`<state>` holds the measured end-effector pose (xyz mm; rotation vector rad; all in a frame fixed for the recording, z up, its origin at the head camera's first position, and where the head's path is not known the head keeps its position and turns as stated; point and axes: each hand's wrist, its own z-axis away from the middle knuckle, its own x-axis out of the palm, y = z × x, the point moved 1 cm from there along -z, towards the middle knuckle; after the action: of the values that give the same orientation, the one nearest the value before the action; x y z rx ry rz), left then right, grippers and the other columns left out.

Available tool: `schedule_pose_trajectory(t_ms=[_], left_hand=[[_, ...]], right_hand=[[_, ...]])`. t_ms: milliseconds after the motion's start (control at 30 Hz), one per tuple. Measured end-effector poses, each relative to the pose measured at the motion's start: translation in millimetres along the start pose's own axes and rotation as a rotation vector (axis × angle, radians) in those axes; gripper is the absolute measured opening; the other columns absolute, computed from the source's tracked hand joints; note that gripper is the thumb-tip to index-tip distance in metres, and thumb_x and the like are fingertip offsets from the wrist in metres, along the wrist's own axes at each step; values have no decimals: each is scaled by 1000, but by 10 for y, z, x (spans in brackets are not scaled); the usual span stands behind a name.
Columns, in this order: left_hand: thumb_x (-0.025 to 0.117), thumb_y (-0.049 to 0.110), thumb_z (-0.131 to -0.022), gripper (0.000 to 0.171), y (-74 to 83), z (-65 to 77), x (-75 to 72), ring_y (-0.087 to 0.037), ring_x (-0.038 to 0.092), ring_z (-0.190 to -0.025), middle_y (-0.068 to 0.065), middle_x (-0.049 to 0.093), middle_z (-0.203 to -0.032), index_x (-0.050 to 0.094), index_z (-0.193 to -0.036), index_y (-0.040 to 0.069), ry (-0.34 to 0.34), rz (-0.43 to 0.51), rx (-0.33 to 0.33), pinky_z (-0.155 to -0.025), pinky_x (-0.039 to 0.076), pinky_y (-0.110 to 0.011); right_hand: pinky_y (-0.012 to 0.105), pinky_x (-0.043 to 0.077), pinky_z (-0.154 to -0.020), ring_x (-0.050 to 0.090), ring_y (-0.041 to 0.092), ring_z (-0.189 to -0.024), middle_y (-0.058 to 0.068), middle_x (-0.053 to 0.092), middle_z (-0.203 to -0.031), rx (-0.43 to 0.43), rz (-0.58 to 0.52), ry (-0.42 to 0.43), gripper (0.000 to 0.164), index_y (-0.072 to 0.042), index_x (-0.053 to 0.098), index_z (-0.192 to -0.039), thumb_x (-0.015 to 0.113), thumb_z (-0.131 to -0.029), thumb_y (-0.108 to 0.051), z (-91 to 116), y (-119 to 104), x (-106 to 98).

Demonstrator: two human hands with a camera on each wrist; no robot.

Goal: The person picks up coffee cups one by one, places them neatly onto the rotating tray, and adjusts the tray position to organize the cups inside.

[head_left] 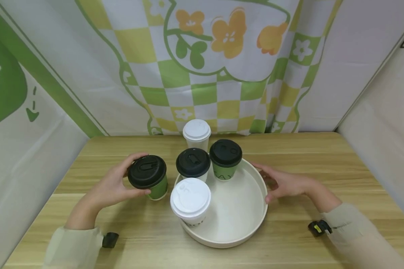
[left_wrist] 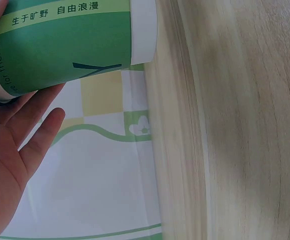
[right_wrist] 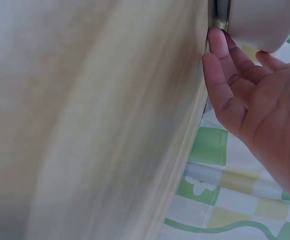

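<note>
My left hand (head_left: pixel 112 186) grips a green paper cup with a black lid (head_left: pixel 148 173), fingers and thumb around its upper part. In the left wrist view the green cup (left_wrist: pixel 65 45) shows printed lettering, its base close to the tabletop. Left of centre stands a round cream tray (head_left: pixel 237 209). My right hand (head_left: pixel 284 183) holds the tray's right side, thumb and fingers spread along the outer wall. The right wrist view has the fingertips at the lower edge of the tray (right_wrist: pixel 265 22). Inside the tray is another green cup with a black lid (head_left: pixel 225 158).
A white-lidded cup (head_left: pixel 190 200) and a black-lidded white cup (head_left: pixel 193 164) stand at the tray's left side. Behind them is another white cup (head_left: pixel 196 134), its base hidden. A patterned curtain (head_left: pixel 208 86) hangs along the back edge of the wooden table (head_left: pixel 323 157).
</note>
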<state>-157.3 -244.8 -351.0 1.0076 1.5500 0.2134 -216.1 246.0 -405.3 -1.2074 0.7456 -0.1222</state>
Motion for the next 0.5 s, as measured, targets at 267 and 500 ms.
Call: schedule_pose_trajectory(t_ms=[267, 500], left_hand=[[93, 21, -69, 93, 12, 11, 2, 7, 52, -119, -4, 59, -137, 42, -147, 20, -6, 10, -1, -97, 44, -11], [93, 21, -68, 95, 12, 37, 10, 3, 52, -121, -3, 58, -137, 42, -147, 15, -12, 5, -2, -98, 44, -12]], right_hand=[[52, 49, -102, 47, 45, -130, 27, 44, -143, 36, 71, 55, 111, -6, 3, -159, 81, -82, -21, 76, -89, 96], [49, 51, -98, 52, 44, -125, 28, 47, -140, 31, 114, 83, 110, -3, 2, -158, 80, -83, -22, 121, -144, 169]])
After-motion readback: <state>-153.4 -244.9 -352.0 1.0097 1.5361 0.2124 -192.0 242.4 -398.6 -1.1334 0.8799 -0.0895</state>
